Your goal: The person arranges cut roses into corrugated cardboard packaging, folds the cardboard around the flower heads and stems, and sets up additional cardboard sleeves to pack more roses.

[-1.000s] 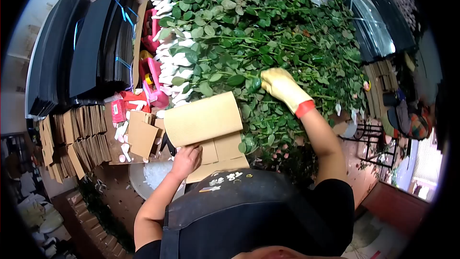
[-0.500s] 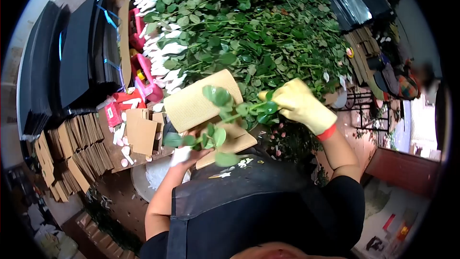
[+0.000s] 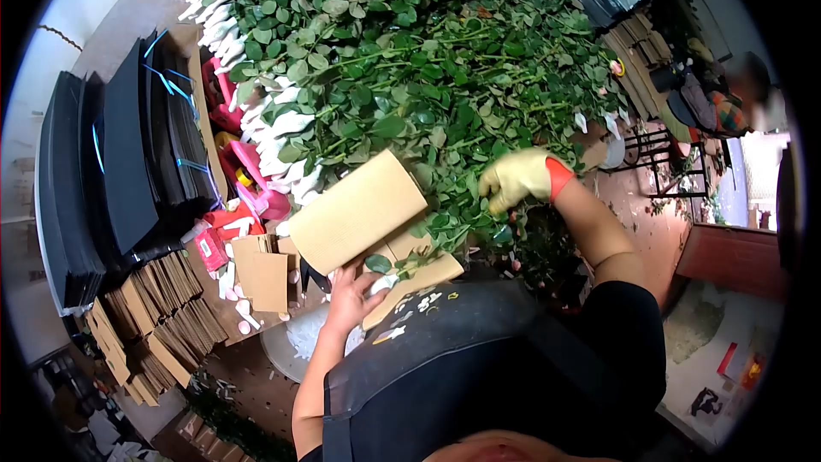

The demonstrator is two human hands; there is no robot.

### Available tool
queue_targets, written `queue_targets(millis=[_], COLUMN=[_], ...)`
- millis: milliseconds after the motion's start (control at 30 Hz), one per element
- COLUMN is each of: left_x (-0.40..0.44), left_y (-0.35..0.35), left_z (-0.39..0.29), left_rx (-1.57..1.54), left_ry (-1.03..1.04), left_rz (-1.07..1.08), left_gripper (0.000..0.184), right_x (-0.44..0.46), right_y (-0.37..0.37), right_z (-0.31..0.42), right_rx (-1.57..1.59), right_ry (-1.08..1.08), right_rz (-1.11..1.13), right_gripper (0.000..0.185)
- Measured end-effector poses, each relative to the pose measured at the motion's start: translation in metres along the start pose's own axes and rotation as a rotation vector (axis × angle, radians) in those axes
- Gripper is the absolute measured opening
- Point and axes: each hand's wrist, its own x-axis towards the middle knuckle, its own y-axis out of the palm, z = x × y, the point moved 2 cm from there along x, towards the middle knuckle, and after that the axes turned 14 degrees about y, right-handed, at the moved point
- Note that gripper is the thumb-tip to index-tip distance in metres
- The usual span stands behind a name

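My bare left hand (image 3: 349,299) rests at the lower edge of a folded corrugated cardboard wrap (image 3: 359,210), its thumb and fingers apart. Right beside its fingertips is a rose bud in a white sleeve (image 3: 384,284). Leaves (image 3: 410,263) from that rose lie on the lower cardboard flap (image 3: 419,287), against my apron. In a yellow glove with a red cuff, my right hand (image 3: 520,181) hovers at the leafy stem ends right of the wrap. Its fingers are bent but spread from the thumb, and I see no stem between them.
A big heap of leafy rose stems (image 3: 385,60) covers the table, white-sleeved buds (image 3: 286,124) along its left side. Black sheets (image 3: 128,145), pink plastic holders (image 3: 256,184) and cardboard stacks (image 3: 162,308) stand left. A basin (image 3: 291,342) sits below. Another person (image 3: 727,111) is far right.
The rose that both hands held above the wrap now lies on the lower cardboard flap. My left hand has opened beside the bud; my right hand has let go of the stem. The view has shifted.
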Motion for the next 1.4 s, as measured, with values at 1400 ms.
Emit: queue_targets(millis=[1400], left_x=[0.005], left_y=[-0.006], left_z=[-0.007], left_rx=[0.011], left_ry=[-0.033], left_rz=[0.018], left_gripper=[0.048], right_x=[0.212], right_y=[-0.145], right_z=[0.084], right_rx=[-0.219], right_ry=[0.188], right_rz=[-0.77], right_gripper=[0.034])
